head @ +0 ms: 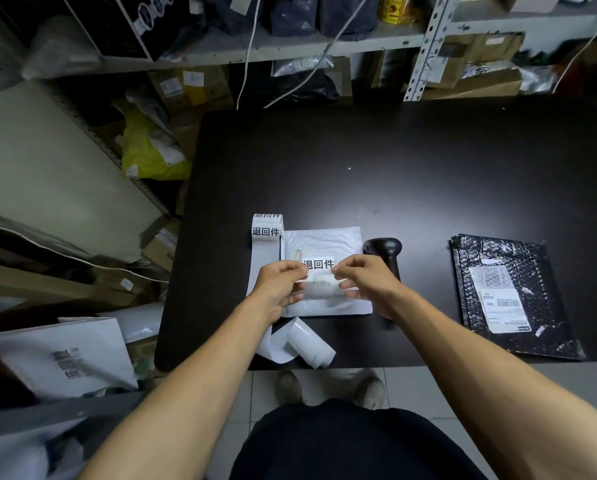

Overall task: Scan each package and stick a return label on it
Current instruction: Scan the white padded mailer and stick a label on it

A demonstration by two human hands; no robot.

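Note:
A white bubble mailer (324,242) lies flat near the front of the black table (394,168). Just above it I hold a white return label (319,264) with black characters. My left hand (279,289) pinches the label's left end and my right hand (363,281) pinches its right end. A strip of return labels (266,230) and its peeled backing run along the mailer's left side, curling at the front edge (307,348). A black handheld scanner (385,252) lies right of the mailer, partly behind my right hand. A black bubble mailer (511,296) with a shipping label lies further right.
Metal shelves (324,46) packed with parcels and boxes stand behind the table. Cables (248,64) hang down at the back. Cardboard, a yellow bag (151,150) and white mailers (65,358) are piled on the floor to the left. My feet stand at the table's front edge.

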